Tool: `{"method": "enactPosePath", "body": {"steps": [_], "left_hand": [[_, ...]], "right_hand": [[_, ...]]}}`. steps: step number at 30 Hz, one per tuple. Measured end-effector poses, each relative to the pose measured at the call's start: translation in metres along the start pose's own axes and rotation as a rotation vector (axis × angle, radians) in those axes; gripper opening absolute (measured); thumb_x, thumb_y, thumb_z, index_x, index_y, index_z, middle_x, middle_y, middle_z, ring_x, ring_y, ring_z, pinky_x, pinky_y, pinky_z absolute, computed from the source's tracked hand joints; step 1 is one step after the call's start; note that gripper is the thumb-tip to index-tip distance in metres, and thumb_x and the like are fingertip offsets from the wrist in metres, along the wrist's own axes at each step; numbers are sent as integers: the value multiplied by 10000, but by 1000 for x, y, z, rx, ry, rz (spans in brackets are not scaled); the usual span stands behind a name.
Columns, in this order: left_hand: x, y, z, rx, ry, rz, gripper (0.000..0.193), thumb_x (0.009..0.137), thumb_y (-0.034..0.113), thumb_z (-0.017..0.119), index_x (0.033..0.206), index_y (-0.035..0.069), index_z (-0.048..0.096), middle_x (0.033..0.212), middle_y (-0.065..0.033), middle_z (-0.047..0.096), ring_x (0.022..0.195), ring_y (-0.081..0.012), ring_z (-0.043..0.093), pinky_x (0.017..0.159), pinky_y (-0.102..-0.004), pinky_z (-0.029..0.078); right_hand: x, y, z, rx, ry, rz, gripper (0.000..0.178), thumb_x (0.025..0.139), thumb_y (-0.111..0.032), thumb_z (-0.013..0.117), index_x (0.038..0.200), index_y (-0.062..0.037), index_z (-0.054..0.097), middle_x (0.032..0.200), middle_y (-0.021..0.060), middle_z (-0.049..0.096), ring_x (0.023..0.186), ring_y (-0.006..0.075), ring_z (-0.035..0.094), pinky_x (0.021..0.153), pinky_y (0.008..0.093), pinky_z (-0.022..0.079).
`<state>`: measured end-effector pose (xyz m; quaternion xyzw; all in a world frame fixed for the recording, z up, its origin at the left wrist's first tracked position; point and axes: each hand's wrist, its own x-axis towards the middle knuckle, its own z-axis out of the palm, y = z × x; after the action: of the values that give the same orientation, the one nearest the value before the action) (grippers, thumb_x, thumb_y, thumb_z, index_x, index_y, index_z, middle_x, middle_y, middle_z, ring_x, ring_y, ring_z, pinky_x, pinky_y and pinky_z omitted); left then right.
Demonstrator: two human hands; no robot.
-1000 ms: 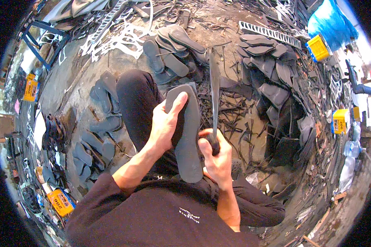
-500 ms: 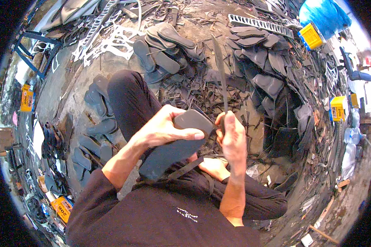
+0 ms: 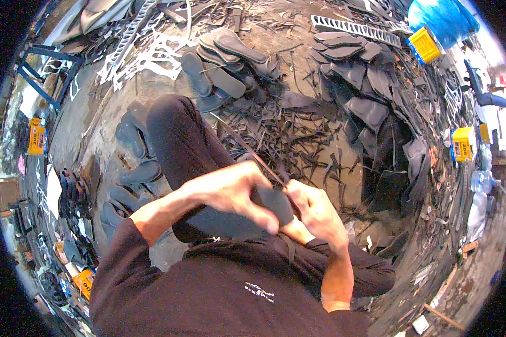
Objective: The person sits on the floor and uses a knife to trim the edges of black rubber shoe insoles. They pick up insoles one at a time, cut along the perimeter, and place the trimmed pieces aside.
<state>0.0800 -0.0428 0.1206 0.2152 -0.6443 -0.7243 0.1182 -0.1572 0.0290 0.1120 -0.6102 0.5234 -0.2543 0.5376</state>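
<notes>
My left hand (image 3: 230, 191) is closed on a dark grey shoe sole (image 3: 272, 203), thumb on its near face, above my lap. Its lower part lies across my thigh, partly behind the hand. In my right hand (image 3: 317, 212) is the handle end of a long thin knife (image 3: 243, 139). The blade slants away to the far left, passing close along the far edge of the sole. Whether blade and sole touch, I cannot tell. My bare foot (image 3: 299, 230) shows just below the sole.
Dark offcuts (image 3: 303, 137) litter the floor ahead. Stacked soles (image 3: 227, 53) lie beyond my knee, more soles (image 3: 140, 171) to its left. A heap of dark pieces (image 3: 371, 112) stands at right. White cut-out sheet scraps (image 3: 157, 62) and yellow boxes (image 3: 462, 144) lie around.
The knife has swung from pointing straight away to slanting far left across the sole's far edge. My right hand has moved lower and turned inward; the sole has tilted in my left hand.
</notes>
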Motion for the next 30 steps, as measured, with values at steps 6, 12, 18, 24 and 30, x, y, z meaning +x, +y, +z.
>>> {"method": "enactPosePath", "body": {"steps": [6, 12, 18, 24, 30], "left_hand": [[-11, -6, -33, 22, 1043, -150, 297, 907, 317, 870, 841, 42, 779, 809, -29, 759, 730, -68, 651, 683, -299, 534], [12, -26, -13, -490, 1354, 90, 408, 923, 330, 853, 1190, 75, 680, 1051, -48, 746, 864, -155, 704, 652, -346, 554], [30, -13, 25, -907, 1356, 128, 386, 928, 402, 845, 1175, 148, 692, 1019, 36, 734, 868, -96, 693, 702, -279, 536], [26, -21, 29, -882, 1324, 145, 333, 988, 428, 773, 1166, 166, 670, 988, 57, 705, 856, -79, 666, 701, -267, 523], [13, -23, 42, -995, 1076, 134, 297, 984, 254, 805, 1148, 39, 682, 994, -28, 733, 863, -116, 700, 695, -302, 584]], "right_hand": [[-11, 23, -33, 610, 151, 194, 636, 1101, -679, 375, 970, -86, 560, 600, -42, 424, 465, 58, 366, 453, 241, 307], [-3, 34, -2, 639, 291, 251, 602, 1098, -669, 411, 955, -117, 601, 622, -54, 479, 485, 51, 412, 443, 236, 338], [-10, 12, 56, -11, 406, 51, 421, 1115, -432, 519, 1017, -31, 596, 698, 177, 594, 579, 287, 608, 575, 430, 454], [-8, 14, 78, -65, 467, -31, 495, 1148, -464, 439, 978, -20, 578, 648, 103, 536, 556, 168, 549, 547, 356, 436], [45, 9, 62, 163, 427, -74, 489, 1158, -466, 428, 1042, -28, 612, 700, 85, 615, 573, 178, 568, 540, 366, 453]]}}
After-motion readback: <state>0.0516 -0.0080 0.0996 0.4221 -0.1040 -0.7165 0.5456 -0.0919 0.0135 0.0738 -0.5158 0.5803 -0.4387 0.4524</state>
